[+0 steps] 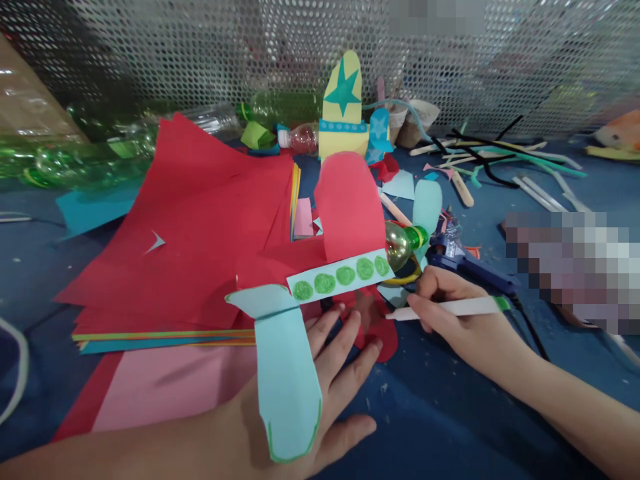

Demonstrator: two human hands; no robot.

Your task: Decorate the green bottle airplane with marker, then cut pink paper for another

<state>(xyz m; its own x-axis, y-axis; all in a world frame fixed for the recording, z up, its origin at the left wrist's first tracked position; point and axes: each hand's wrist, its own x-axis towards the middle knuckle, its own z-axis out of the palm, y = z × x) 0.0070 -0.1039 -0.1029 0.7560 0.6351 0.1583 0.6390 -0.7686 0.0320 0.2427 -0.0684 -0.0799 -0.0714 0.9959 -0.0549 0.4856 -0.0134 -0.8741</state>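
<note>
My right hand (453, 310) pinches a white marker (450, 309) with a green end. Its tip is close to, perhaps touching, the right edge of a red paper piece (387, 340) that bears a brownish star (369, 313). My left hand (337, 373) lies flat with fingers spread, fingertips on that red piece. Over this hand extends a light-blue paper flap (287, 380) edged in green. It belongs to a red paper-covered bottle craft (350, 207) with a strip of green dots (345, 275). The bottle's green neck (417, 237) points right.
A stack of red and coloured paper (200, 220) fills the left. A blue glue gun (465, 263) with a cord lies beyond my right hand. A yellow paper rocket (343, 100), plastic bottles (285, 107), pipe cleaners (500, 157) and a perforated metal panel (175, 60) are at the back.
</note>
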